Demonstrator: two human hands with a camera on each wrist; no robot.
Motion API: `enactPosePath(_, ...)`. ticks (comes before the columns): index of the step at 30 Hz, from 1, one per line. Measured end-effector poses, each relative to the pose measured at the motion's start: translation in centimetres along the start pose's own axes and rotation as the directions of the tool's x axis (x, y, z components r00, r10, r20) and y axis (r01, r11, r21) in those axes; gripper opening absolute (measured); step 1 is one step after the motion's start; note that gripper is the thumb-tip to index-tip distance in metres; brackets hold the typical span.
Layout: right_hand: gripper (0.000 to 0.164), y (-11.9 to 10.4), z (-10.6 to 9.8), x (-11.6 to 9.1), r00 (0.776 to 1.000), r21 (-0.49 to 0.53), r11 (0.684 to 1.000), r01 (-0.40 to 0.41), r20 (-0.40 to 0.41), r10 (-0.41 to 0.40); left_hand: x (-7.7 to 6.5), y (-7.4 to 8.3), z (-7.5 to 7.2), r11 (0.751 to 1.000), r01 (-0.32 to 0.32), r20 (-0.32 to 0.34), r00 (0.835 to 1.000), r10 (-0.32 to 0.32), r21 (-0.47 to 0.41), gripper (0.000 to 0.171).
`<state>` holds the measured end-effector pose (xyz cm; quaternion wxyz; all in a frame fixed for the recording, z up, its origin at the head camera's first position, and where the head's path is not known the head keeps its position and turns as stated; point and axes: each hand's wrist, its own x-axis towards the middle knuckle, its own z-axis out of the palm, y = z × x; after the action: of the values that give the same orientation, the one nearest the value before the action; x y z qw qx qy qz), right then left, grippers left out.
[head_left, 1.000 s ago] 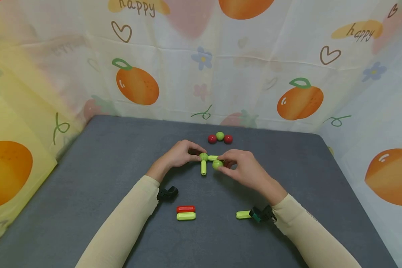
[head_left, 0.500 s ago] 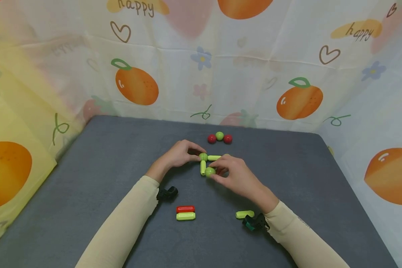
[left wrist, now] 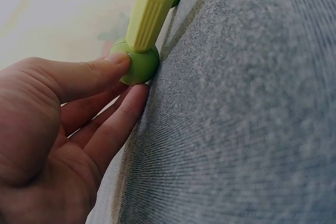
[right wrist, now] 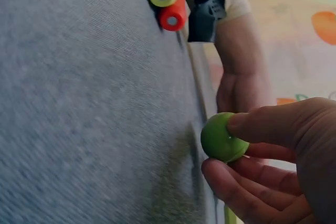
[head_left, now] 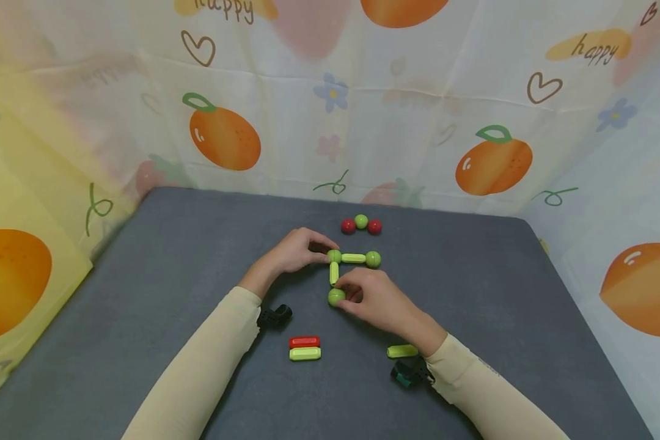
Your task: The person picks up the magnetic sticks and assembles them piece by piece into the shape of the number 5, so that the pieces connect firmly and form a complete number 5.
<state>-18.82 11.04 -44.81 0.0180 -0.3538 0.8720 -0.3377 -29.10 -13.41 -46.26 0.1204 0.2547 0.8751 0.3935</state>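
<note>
With thumb and fingers my left hand (head_left: 299, 252) pinches a green ball (head_left: 334, 256) at the corner of an L-shaped piece. One yellow-green stick (head_left: 354, 258) runs right from it to another green ball (head_left: 373, 260). A second yellow-green stick (head_left: 333, 272) points toward me. In the left wrist view, a yellow-green stick (left wrist: 149, 17) rises from the pinched ball, a hole in its free end. My right hand (head_left: 382, 304) pinches a third green ball (head_left: 337, 297), just beyond the second stick's near end; whether they touch, I cannot tell.
Farther back on the dark table (head_left: 209, 232) sit two red balls (head_left: 348, 227) and a green ball (head_left: 361, 221). Nearer me a red stick (head_left: 305, 342) lies against a yellow-green stick (head_left: 305, 354). Another yellow-green stick (head_left: 402, 351) lies beside my right wrist.
My right hand has moved left and toward me with its green ball, from beside the rightward stick to the second stick's near end. My left hand keeps its pinch in place.
</note>
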Motion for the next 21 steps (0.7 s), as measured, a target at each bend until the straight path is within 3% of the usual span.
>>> enactPosePath(21,0.023,0.38,0.56,0.02,1.000,-0.077,0.997,-0.004,-0.029,0.002,0.14,0.15,0.19,1.000,0.003,0.004,1.000,-0.002,-0.005,0.028)
